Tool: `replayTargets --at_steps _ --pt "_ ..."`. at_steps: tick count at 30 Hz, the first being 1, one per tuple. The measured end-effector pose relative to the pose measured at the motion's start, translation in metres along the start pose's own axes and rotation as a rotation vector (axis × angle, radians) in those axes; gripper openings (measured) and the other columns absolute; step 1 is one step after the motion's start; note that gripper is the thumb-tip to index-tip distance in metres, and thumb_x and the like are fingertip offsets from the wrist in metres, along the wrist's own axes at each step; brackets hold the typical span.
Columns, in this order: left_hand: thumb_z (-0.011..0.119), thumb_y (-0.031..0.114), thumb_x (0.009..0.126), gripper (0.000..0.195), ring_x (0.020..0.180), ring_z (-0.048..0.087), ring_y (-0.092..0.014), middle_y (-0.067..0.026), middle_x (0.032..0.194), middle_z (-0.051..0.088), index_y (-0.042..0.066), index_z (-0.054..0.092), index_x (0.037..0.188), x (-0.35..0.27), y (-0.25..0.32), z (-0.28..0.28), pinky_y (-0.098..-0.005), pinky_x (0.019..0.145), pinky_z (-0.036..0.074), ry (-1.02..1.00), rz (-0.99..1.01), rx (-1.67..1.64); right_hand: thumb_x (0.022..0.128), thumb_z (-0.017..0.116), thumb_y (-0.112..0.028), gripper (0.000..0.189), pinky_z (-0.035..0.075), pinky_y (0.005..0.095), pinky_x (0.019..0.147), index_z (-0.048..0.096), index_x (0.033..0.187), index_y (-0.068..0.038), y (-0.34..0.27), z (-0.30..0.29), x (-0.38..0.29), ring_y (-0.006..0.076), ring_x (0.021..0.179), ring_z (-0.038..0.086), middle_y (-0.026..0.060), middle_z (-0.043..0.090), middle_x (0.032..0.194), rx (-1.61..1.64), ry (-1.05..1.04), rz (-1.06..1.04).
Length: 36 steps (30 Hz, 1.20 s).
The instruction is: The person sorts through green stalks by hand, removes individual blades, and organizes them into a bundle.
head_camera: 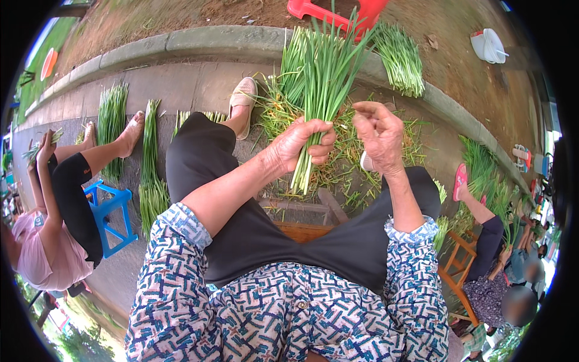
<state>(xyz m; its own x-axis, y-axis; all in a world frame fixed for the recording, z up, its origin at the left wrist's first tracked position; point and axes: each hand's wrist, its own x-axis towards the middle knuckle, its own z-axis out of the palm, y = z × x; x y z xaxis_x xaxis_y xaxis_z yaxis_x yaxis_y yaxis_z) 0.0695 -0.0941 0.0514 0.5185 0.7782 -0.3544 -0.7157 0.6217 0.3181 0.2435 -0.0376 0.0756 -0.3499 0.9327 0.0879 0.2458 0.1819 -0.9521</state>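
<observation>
My left hand (307,144) is closed around a bunch of long green garlic chives (326,90), just above its pale cut ends. The leaves fan out away from me, over a heap of chives (294,59) at the curb. To the right of the bunch, my right hand (380,133) hangs in the air with its fingers curled and spread a little apart. I see nothing in it. Below both hands, yellowed leaf trimmings (353,176) litter the pavement between my feet.
A red plastic stool (332,16) stands beyond the curb (217,38), near another chive bundle (400,63). More bundles (113,126) lie at left by a blue stool (111,217) and a seated person (49,244). At right sits another person (486,289); a white bucket (488,45) lies beyond the curb.
</observation>
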Motion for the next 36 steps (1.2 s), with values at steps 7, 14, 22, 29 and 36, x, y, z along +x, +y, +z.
replayTargets --at_steps 7,14,22,29,36 --pt "0.046 0.026 0.089 0.031 0.04 0.032 -0.006 0.0025 0.049 0.035 0.008 0.043 0.064 0.0 0.0 0.003 -0.0219 0.039 0.03 -0.096 -0.051 0.016 0.08 0.064 -0.008 0.025 0.044 0.0193 0.053 0.057 0.101 0.005 0.005 0.009 0.001 0.0039 0.06 0.053 0.0052 0.062 0.075 0.254 -0.173 0.173" --pt "0.049 0.026 0.091 0.026 0.04 0.032 -0.005 0.0 0.061 0.043 0.006 0.047 0.108 -0.004 -0.002 0.007 -0.0212 0.038 0.031 0.001 -0.046 0.165 0.078 0.062 -0.003 0.005 0.042 0.023 0.049 0.065 0.08 0.0 0.028 -0.003 0.01 0.0087 0.054 0.055 0.0059 0.061 0.065 -0.288 -0.129 -0.24" --pt "0.042 0.044 0.093 0.051 0.041 0.034 -0.006 -0.0009 0.063 0.046 0.006 0.04 0.126 -0.002 -0.004 0.006 -0.0207 0.039 0.032 0.038 -0.08 0.162 0.077 0.059 0.0 0.007 0.043 0.0236 0.05 0.063 0.082 0.0 0.014 -0.017 0.015 0.01 0.056 0.056 0.0063 0.061 0.068 -0.32 0.22 -0.124" --pt "0.045 0.048 0.09 0.046 0.039 0.036 -0.007 -0.0023 0.061 0.046 0.006 0.044 0.11 0.001 -0.01 0.005 -0.0216 0.037 0.032 0.063 -0.075 0.296 0.076 0.062 0.0 0.01 0.044 0.0238 0.049 0.063 0.086 -0.001 -0.009 0.003 0.008 0.0101 0.057 0.057 0.006 0.06 0.068 -0.122 0.063 -0.025" --pt "0.042 0.053 0.089 0.054 0.04 0.035 -0.006 -0.0017 0.061 0.045 0.008 0.043 0.12 -0.002 -0.011 0.001 -0.0215 0.039 0.031 0.087 -0.111 0.345 0.08 0.061 -0.002 0.003 0.042 0.0216 0.049 0.061 0.082 -0.001 0.026 -0.023 0.021 0.0066 0.056 0.053 0.0019 0.06 0.07 -0.248 0.248 -0.098"
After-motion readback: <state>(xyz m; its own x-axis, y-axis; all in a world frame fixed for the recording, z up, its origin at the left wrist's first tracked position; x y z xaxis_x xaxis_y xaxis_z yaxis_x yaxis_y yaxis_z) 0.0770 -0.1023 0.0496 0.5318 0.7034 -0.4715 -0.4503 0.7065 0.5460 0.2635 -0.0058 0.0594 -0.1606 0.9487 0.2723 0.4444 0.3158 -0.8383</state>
